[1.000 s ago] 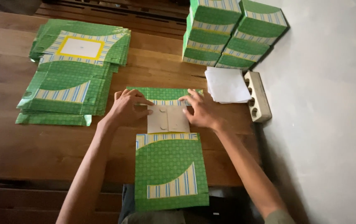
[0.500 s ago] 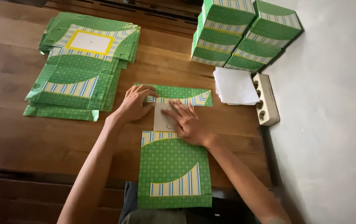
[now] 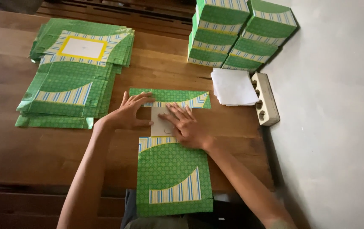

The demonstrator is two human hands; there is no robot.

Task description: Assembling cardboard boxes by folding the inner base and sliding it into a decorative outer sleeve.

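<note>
Green patterned carton blank (image 3: 174,178) flat on table, far flap folded over, white inside showing.

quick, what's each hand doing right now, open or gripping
Left hand: open, flat, pressing on the green cardboard sheet near its folded flap.
Right hand: open, palm down on the sheet's plain inner panel, gripping nothing.

Right hand (image 3: 187,127) now off the folded green flap (image 3: 169,98), flat on the pale panel (image 3: 161,121).

flat carton (image 3: 171,169) centre, flat stack (image 3: 74,76) left, boxes (image 3: 239,34) behind right
</note>
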